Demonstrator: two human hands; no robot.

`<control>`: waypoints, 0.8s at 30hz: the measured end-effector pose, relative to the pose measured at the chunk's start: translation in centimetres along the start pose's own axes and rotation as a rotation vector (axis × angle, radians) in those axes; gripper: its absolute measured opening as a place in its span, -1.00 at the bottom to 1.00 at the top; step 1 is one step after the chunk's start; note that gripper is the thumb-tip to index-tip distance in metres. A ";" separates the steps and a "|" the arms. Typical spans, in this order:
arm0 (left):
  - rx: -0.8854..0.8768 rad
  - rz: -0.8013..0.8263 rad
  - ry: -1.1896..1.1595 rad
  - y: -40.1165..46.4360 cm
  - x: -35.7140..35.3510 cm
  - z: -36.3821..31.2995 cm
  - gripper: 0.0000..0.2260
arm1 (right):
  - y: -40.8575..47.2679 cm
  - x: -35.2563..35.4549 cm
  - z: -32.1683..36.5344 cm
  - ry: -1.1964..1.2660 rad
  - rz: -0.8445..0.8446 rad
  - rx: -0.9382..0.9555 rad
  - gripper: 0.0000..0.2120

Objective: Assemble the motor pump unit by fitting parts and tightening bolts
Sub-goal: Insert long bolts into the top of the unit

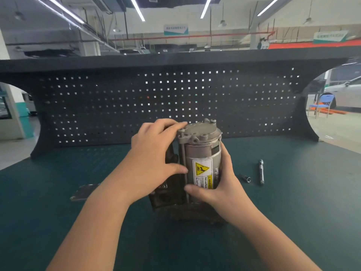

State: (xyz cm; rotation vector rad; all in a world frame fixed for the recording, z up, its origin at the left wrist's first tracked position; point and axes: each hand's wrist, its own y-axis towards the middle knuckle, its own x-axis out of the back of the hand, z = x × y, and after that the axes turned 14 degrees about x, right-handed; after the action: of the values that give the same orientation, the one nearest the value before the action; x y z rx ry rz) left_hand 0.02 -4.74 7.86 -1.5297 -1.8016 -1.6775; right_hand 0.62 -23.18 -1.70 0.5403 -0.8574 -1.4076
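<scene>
Grey metal motor pump unit (201, 163) stands upright on the bench, left hand (154, 159) clasped over its top edge, right hand (220, 184) wrapped round its body; ratchet (261, 172) lies near, so steadying squarely seems wise.

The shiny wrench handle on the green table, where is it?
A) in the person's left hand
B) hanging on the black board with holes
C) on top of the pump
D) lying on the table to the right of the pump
D: the wrench handle lies flat on the table, right of the motor pump, with a small socket beside it and neither hand touching it.
</scene>
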 end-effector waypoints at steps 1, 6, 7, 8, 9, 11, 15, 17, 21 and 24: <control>-0.001 -0.008 0.010 0.0 -0.1 0.0 -0.18 | 0.0 -0.1 0.0 0.000 -0.005 0.001 0.04; 0.008 -0.025 0.036 0.1 -0.2 0.0 -0.15 | 0.0 -0.8 0.2 -0.047 -0.061 0.000 0.05; 0.009 -0.020 0.039 0.1 -0.2 0.0 -0.14 | 0.0 -1.0 0.3 -0.076 -0.079 -0.005 0.06; 0.012 -0.012 0.036 0.1 -0.1 0.0 -0.13 | 0.0 -1.1 0.4 -0.109 -0.096 -0.012 0.07; 0.015 -0.007 0.031 0.1 -0.1 -0.1 -0.12 | 0.0 -1.2 0.4 -0.138 -0.108 -0.019 0.07; 0.022 -0.004 0.022 0.1 -0.1 -0.2 -0.11 | 0.0 -1.4 0.5 -0.169 -0.123 -0.026 0.07; 0.035 0.014 -0.022 -0.1 0.0 -0.4 -0.09 | 0.0 -1.6 0.6 -0.183 -0.135 -0.020 0.09; 0.023 0.018 -0.106 -0.4 0.1 -0.5 -0.13 | 0.0 -1.5 0.6 -0.174 -0.133 -0.013 0.09; -0.005 -0.020 -0.214 -0.6 -0.1 -0.4 -0.29 | 0.0 -1.0 0.5 -0.073 -0.085 0.022 0.04; -0.005 -0.049 -0.192 -0.4 -0.3 -0.2 -0.33 | 0.1 -0.5 0.9 0.051 -0.090 -0.022 -0.18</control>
State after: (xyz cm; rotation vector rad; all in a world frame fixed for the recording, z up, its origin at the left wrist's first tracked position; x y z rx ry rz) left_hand -0.26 -5.02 7.43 -1.7141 -1.9445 -1.6058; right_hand -0.01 -22.55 -1.12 0.6024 -0.7842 -1.4769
